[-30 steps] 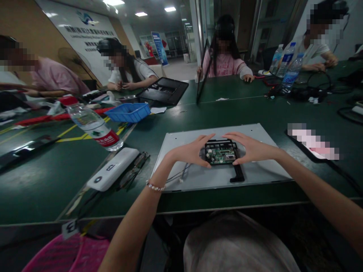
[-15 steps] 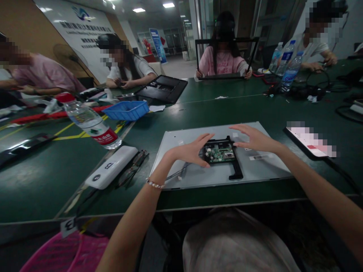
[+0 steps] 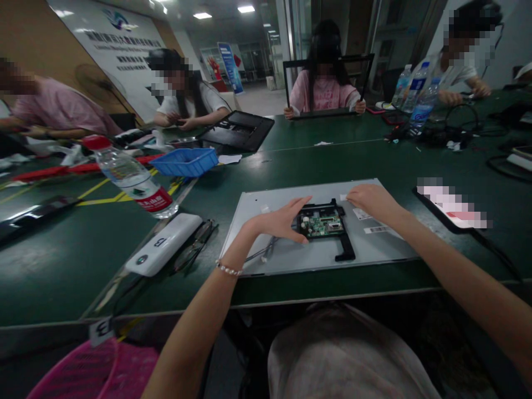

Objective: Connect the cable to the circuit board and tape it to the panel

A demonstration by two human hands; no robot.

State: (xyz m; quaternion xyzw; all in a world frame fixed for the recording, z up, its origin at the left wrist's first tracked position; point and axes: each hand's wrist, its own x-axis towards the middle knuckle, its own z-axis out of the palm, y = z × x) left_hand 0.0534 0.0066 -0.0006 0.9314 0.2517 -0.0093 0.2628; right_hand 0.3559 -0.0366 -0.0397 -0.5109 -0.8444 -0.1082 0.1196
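A grey flat display panel (image 3: 299, 264) lies on the table before me. On its middle sits a black plastic bracket (image 3: 346, 244) with a green circuit board (image 3: 323, 225) in it. My left hand (image 3: 279, 224) is at the bracket's left side, open, with thumb and fingers spread around that edge. To the right of the bracket, my right hand (image 3: 372, 203) is closed over the panel, its fingers curled together; what they may hold is hidden. A barcode label (image 3: 376, 229) shows just below that hand. Thin cables (image 3: 268, 249) run out beneath my left hand.
Left of the panel are a white power bank (image 3: 164, 244), eyeglasses (image 3: 195, 246), a water bottle (image 3: 135, 180) and a blue bin (image 3: 185, 162). A phone (image 3: 451, 210) lies at right. Across the table, a person holds a black frame (image 3: 328, 114).
My right hand has moved right, away from the bracket, and its spread fingers have curled closed. My left hand stays in nearly the same place.
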